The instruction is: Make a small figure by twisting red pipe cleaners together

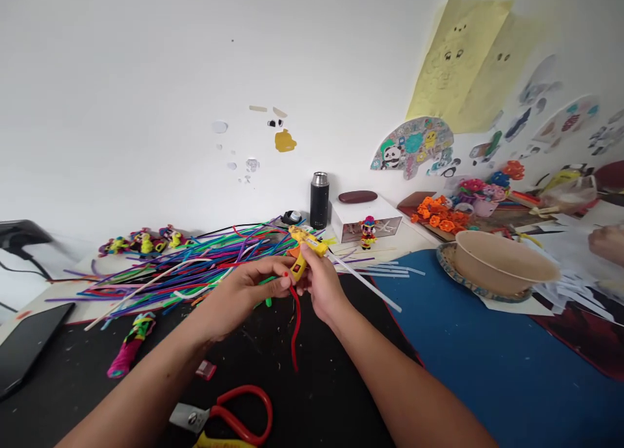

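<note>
My right hand [324,285] is wrapped round a yellow hot glue gun [299,266], its nozzle pointing up and away to the left. A long white glue stick [365,283] juts out of its back end. My left hand [251,284] is closed beside the gun, pinching a red pipe cleaner [295,331] near its top end. The rest of the pipe cleaner hangs down in a slight curve. Fingers hide part of the gun's handle. Below lie red-handled scissors [244,412] and, left of my forearm, a small pipe-cleaner figure [131,345] in pink and green.
Loose coloured pipe cleaners [195,272] spread behind my hands. Farther back stand a black thermos [319,201], a white box [351,212] and a small doll [368,232]. To the right is a beige bowl [507,263]; another person's hand [607,243] shows at the edge.
</note>
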The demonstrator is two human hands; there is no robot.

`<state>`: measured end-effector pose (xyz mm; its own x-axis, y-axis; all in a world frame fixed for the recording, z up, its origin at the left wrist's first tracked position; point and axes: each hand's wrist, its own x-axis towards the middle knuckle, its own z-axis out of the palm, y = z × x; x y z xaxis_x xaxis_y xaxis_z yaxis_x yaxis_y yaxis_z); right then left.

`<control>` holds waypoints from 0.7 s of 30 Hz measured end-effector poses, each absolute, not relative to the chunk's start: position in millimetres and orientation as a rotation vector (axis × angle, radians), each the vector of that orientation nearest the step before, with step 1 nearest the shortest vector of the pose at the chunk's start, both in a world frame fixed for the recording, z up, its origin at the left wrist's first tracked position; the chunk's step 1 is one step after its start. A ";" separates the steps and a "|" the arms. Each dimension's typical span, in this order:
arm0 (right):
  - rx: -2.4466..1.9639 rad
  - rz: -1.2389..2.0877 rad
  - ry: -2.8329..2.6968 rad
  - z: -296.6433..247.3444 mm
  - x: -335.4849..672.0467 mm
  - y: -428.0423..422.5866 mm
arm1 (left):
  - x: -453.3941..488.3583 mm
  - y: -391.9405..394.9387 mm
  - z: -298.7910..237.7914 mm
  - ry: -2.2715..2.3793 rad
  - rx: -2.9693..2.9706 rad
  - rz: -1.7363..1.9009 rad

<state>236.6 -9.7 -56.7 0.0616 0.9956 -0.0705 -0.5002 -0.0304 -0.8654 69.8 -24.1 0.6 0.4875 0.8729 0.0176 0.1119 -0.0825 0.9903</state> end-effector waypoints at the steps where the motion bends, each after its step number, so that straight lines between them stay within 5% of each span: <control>1: -0.878 1.390 -0.728 -55.2 238.9 -9.0 | 62.3 -22.9 3.7 0.950 1.535 0.874; 8: -0.721 1.398 -0.783 -45.4 245.8 -14.9 | 28.8 -13.6 23.9 0.938 1.172 1.302; 21: -0.679 1.368 -1.002 -40.1 234.3 -31.7 | 38.0 -6.9 6.1 0.960 1.196 1.186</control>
<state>234.3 -31.7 -40.1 -0.0800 0.9800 0.1820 -0.4687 0.1242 -0.8746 38.0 -6.9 6.1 0.1573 0.9862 0.0511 -0.1557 -0.0263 0.9875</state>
